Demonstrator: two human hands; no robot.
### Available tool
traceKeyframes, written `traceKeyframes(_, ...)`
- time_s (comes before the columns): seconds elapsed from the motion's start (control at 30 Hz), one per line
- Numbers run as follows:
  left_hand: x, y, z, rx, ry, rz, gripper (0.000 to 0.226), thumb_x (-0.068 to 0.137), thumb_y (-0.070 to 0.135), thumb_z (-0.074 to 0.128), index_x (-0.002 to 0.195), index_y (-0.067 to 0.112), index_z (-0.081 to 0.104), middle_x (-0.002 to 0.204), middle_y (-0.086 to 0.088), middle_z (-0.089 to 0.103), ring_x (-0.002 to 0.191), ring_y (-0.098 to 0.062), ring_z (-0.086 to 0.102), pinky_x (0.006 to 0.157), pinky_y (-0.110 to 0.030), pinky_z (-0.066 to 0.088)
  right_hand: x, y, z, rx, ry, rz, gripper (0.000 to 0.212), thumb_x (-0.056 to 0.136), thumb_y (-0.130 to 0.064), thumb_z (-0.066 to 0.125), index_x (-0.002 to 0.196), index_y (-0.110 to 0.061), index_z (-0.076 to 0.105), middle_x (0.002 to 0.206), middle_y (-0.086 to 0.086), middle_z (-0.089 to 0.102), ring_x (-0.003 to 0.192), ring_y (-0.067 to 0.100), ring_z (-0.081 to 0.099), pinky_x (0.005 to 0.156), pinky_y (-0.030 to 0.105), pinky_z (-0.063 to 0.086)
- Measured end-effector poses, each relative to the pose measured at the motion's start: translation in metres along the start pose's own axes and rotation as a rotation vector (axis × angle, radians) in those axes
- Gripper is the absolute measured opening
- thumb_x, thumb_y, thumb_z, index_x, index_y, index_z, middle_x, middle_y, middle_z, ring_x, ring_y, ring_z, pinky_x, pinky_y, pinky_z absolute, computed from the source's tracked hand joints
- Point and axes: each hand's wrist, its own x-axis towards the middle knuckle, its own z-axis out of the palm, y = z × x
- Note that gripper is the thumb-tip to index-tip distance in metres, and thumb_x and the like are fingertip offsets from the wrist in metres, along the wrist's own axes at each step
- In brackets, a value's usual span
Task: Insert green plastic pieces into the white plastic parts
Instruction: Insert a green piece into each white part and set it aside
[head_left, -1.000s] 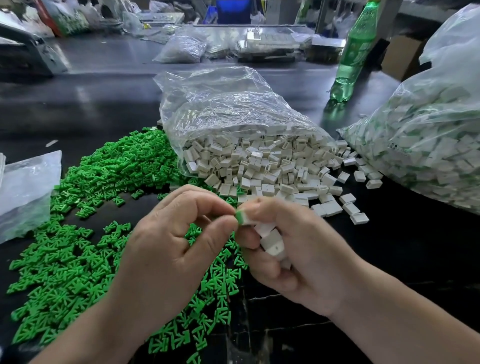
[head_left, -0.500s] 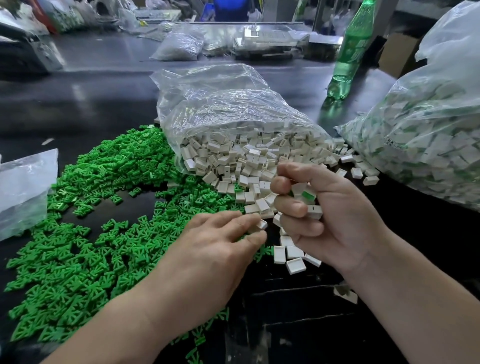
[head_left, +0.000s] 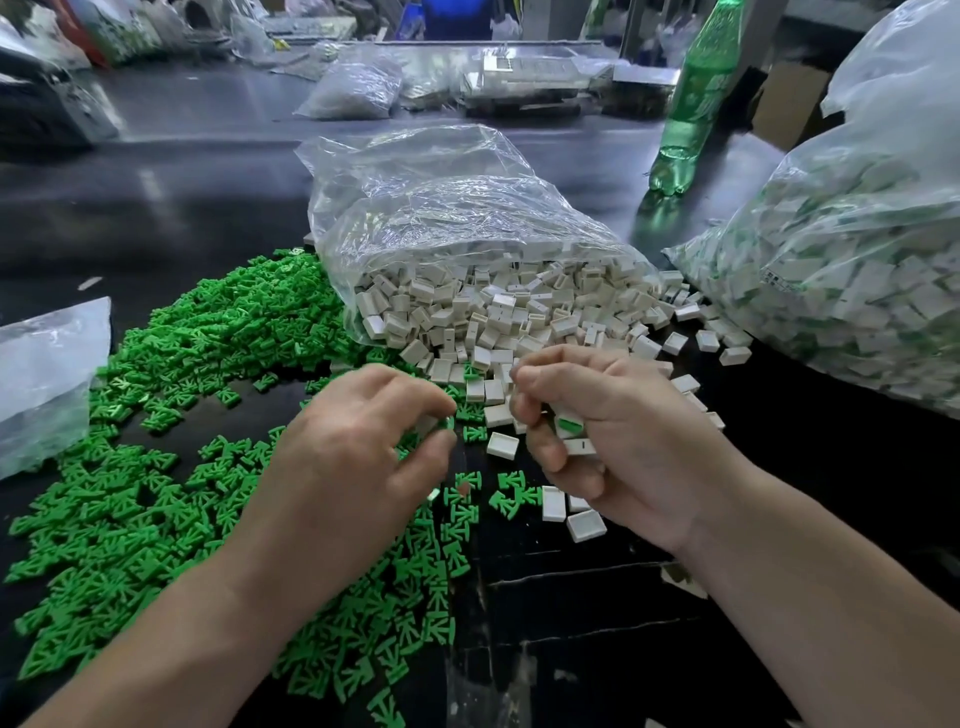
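Observation:
A wide spread of green plastic pieces (head_left: 171, 499) covers the dark table on the left. White plastic parts (head_left: 498, 306) spill from an open clear bag (head_left: 441, 208) at the centre. My left hand (head_left: 358, 457) hovers over the green pieces and pinches a small green piece (head_left: 448, 423) at its fingertips. My right hand (head_left: 613, 441) is curled round several white parts (head_left: 571, 426), one with green showing in it. A few loose white parts (head_left: 553, 503) lie just below my right hand.
A large clear bag (head_left: 857, 270) of white parts with green inserts fills the right side. A green bottle (head_left: 691, 104) stands behind it. A flat plastic bag (head_left: 47, 374) lies at the left edge. More bags and clutter sit at the back.
My hands came apart from pressing a piece together. The right hand moved toward the white pile with a handful of parts; the left dropped to the green pieces and now pinches one.

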Motion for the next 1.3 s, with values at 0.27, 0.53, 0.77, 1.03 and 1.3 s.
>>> traceKeyframes(0.27, -0.006, 0.020, -0.004, -0.594, 0.071, -0.096, 0.021, 0.090, 0.012, 0.068, 0.094, 0.033, 0.069, 0.079, 0.013, 0.072, 0.070, -0.002, 0.067, 0.059, -0.004, 0.046, -0.005, 0.010, 0.015, -0.184, -0.131, 0.037, 0.017, 0.102, -0.024, 0.057, 0.111, -0.022, 0.072, 0.080, 0.005, 0.067, 0.046, 0.011, 0.049, 0.035, 0.017, 0.031)
traceKeyframes(0.53, -0.006, 0.024, -0.003, -0.574, 0.113, -0.003, 0.017, 0.088, 0.014, 0.063, 0.101, 0.023, 0.070, 0.085, 0.009, 0.071, 0.078, -0.007, 0.069, 0.063, -0.006, 0.048, -0.007, 0.013, 0.018, -0.120, -0.171, 0.023, 0.021, 0.104, -0.024, 0.054, 0.110, -0.015, 0.072, 0.083, 0.008, 0.063, 0.049, 0.010, 0.049, 0.037, 0.017, 0.031)
traceKeyframes(0.77, -0.007, 0.020, 0.000, -0.679, 0.151, -0.081, 0.015, 0.090, 0.019, 0.068, 0.102, 0.027, 0.071, 0.093, 0.003, 0.073, 0.085, -0.019, 0.072, 0.070, -0.017, 0.056, -0.008, 0.015, 0.022, -0.122, -0.083, -0.039, 0.017, 0.101, -0.024, 0.060, 0.100, -0.015, 0.074, 0.077, 0.007, 0.062, 0.047, 0.012, 0.049, 0.035, 0.018, 0.033)
traceKeyframes(1.03, -0.007, 0.018, -0.001, -0.999, 0.125, -0.235, 0.020, 0.088, 0.021, 0.062, 0.103, 0.028, 0.072, 0.092, -0.007, 0.076, 0.086, -0.024, 0.074, 0.071, -0.027, 0.060, -0.010, 0.010, 0.022, -0.083, -0.081, -0.058, 0.011, 0.096, -0.025, 0.066, 0.087, -0.021, 0.070, 0.069, 0.004, 0.060, 0.043, 0.012, 0.048, 0.034, 0.017, 0.030)
traceKeyframes(1.3, -0.008, 0.020, -0.005, -0.997, 0.095, -0.240, 0.020, 0.081, 0.022, 0.069, 0.099, 0.028, 0.074, 0.083, -0.006, 0.075, 0.073, -0.015, 0.072, 0.065, -0.017, 0.055, -0.011, 0.007, 0.021, -0.019, -0.128, -0.056, 0.007, 0.081, -0.020, 0.072, 0.083, -0.024, 0.066, 0.073, 0.009, 0.065, 0.040, 0.012, 0.048, 0.034, 0.015, 0.030)
